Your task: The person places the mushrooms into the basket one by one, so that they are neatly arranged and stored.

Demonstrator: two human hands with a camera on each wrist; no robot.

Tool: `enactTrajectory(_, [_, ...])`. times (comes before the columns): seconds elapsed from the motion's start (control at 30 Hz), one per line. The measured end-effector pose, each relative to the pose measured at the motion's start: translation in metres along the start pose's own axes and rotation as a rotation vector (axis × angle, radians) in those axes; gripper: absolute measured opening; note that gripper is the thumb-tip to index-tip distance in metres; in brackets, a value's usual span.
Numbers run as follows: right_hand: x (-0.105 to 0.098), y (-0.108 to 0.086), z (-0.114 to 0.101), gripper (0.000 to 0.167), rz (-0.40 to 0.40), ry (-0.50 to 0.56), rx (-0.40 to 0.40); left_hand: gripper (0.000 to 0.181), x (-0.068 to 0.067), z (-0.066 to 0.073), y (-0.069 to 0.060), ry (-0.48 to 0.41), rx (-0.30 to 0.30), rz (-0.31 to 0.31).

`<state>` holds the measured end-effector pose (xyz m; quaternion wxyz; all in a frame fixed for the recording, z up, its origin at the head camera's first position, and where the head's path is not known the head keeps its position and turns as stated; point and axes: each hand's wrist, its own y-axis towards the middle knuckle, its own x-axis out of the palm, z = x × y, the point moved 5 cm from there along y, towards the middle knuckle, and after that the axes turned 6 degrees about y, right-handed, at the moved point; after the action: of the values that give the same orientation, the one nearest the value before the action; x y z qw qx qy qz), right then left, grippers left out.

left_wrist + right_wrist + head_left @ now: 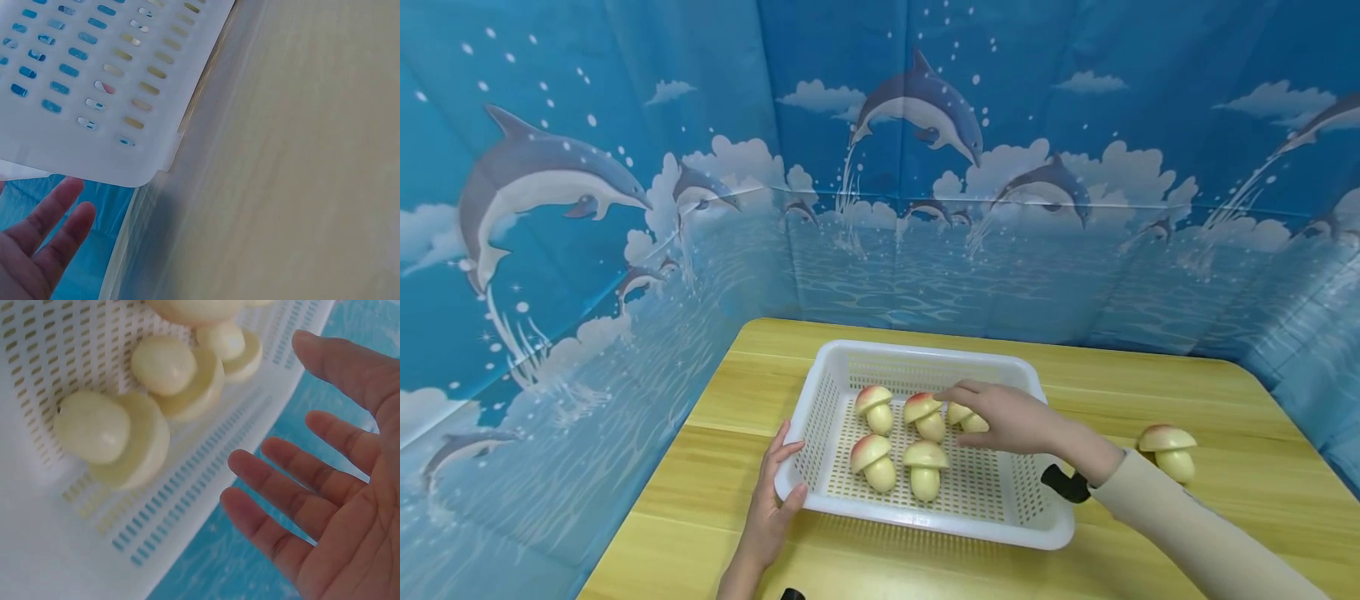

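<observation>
A white plastic basket (917, 521) with slotted walls holds several toy mushrooms, cream with reddish caps. Two stand in front, a left mushroom (874, 462) and a right mushroom (925, 471); others form a row behind. My right hand (1000, 417) hovers over the basket's right part, partly covering the rearmost right mushroom (962, 415). In the right wrist view, that hand's fingers (281, 487) are spread and hold nothing. At the basket's left end, my left hand (771, 500) rests against the rim, its fingers fairly straight. The left wrist view shows two fingertips (80, 215) beside the basket wall (94, 144).
Another toy mushroom (1170, 450) lies on the wooden table (715, 442), right of the basket and past my right forearm. A blue curtain (880, 250) printed with dolphins stands behind the table and along its sides. Dark straps (1065, 483) sit at the wrists.
</observation>
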<state>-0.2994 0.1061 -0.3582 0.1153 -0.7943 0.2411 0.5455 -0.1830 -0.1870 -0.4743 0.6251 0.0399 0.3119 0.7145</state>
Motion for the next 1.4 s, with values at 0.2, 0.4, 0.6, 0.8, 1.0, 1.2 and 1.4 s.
enactTrajectory(0.2, [-0.019, -0.014, 0.010, 0.054, 0.124, -0.024, 0.004, 0.050, 0.000, 0.000, 0.000, -0.001, -0.006, -0.001])
enactTrajectory(0.4, [-0.034, -0.032, 0.025, 0.051, 0.202, -0.044, 0.073, 0.050, 0.000, 0.000, 0.000, -0.008, -0.012, -0.005])
enactTrajectory(0.6, [-0.045, -0.056, 0.045, 0.050, 0.306, -0.087, 0.114, 0.050, 0.001, -0.001, 0.000, -0.011, -0.016, -0.010])
enactTrajectory(0.8, [-0.051, -0.081, 0.066, 0.050, 0.350, -0.089, 0.202, 0.050, 0.001, 0.000, 0.000, -0.009, -0.012, -0.011])
enactTrajectory(1.0, [-0.054, -0.106, 0.085, 0.055, 0.333, -0.038, 0.339, 0.051, 0.000, 0.001, -0.001, -0.002, -0.020, -0.011])
enactTrajectory(1.2, [-0.053, -0.133, 0.106, 0.060, 0.324, -0.034, 0.442, 0.051, 0.001, 0.000, 0.000, -0.007, -0.018, -0.013])
enactTrajectory(1.4, [-0.048, -0.155, 0.125, 0.065, 0.346, -0.076, 0.517, 0.050, 0.000, 0.000, -0.001, -0.013, -0.013, -0.009])
